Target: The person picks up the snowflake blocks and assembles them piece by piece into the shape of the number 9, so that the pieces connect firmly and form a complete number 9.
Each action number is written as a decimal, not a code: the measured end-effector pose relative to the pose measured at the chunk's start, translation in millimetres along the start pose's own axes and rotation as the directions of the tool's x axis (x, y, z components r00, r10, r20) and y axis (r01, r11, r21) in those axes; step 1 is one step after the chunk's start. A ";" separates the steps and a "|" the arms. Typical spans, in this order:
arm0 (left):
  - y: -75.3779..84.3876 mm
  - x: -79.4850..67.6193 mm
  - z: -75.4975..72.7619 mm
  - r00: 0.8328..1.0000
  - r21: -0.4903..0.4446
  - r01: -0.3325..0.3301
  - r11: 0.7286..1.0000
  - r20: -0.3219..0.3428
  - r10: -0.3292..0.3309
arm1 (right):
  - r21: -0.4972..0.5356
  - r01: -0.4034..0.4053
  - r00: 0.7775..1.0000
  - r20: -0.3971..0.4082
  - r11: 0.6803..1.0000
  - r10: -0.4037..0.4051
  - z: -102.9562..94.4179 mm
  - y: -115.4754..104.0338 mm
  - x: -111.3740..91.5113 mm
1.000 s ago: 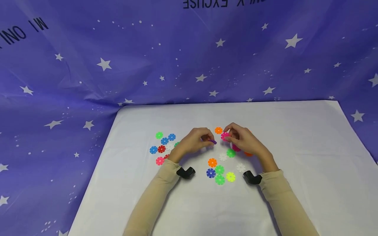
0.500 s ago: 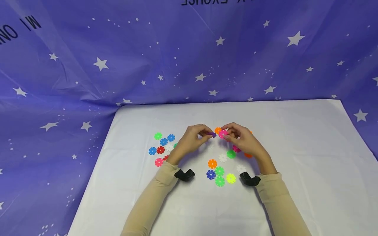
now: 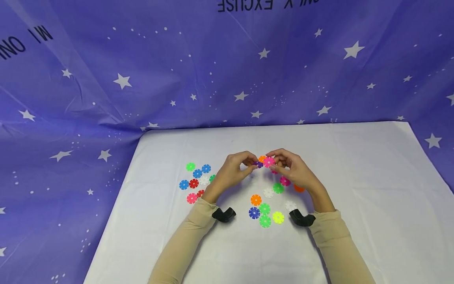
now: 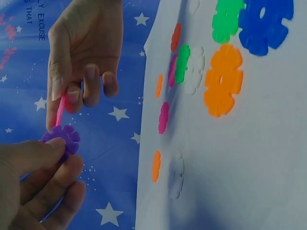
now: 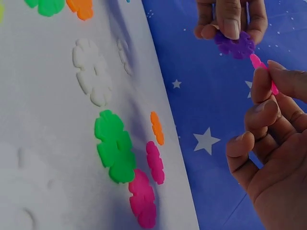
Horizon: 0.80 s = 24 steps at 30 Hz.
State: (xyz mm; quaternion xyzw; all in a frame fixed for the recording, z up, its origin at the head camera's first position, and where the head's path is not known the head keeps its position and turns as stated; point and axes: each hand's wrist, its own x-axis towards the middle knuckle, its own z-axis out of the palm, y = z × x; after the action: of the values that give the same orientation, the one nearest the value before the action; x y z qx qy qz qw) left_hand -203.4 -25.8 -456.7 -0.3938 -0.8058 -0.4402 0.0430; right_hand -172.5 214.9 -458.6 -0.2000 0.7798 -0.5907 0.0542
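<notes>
My left hand [image 3: 234,169] pinches a purple notched disc [image 4: 67,139] between thumb and fingers. A pink notched disc [image 3: 269,162] is pinched by my right hand [image 3: 292,167], its face turned toward the head camera. The two discs meet at their edges above the table, set at an angle to each other; whether their slots are interlocked I cannot tell. In the right wrist view the purple disc [image 5: 235,45] shows its face, while the pink disc [image 5: 256,62] is seen nearly edge-on and partly covered by fingers.
Several loose discs lie on the white table [image 3: 372,197]. Left of my hands are blue, red, white and green ones, with a pink disc [image 3: 192,198] in front. Between my forearms lie an orange disc [image 3: 255,200], a yellow disc [image 3: 278,217] and others. A starry purple cloth [image 3: 198,59] hangs behind.
My left hand has brought the purple disc up and right to the pink one, closing the gap between them. The right hand has shifted slightly left.
</notes>
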 end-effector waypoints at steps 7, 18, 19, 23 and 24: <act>1.2 0.7 -0.2 1.000 0.016 -0.016 1.000 -0.024 0.016 | 0.027 0.017 1.000 0.018 0.999 -0.018 -1.7 -1.6 -0.5; 4.0 2.6 1.6 0.995 0.052 -0.065 0.997 -0.069 0.068 | -0.002 -0.005 1.000 0.000 1.000 0.005 1.4 -4.4 1.8; 4.5 2.6 1.6 0.995 0.061 -0.070 0.996 -0.072 0.074 | -0.001 -0.007 1.000 -0.002 1.000 0.007 2.0 -5.4 1.7; 6.8 2.5 1.0 0.991 0.117 -0.098 0.988 -0.079 0.107 | -0.022 -0.030 0.999 -0.015 0.999 0.030 4.7 -8.8 1.8; 7.4 2.2 0.7 0.990 0.133 -0.107 0.985 -0.081 0.118 | -0.028 -0.037 0.999 -0.017 0.999 0.037 5.5 -9.5 1.9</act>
State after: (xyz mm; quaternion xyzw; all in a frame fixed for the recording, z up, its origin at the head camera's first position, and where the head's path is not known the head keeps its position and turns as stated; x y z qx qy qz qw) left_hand -199.8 -21.7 -451.2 -0.4153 -0.8062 -0.4012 0.1289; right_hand -170.1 207.1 -451.0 -0.1814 0.7922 -0.5800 0.0557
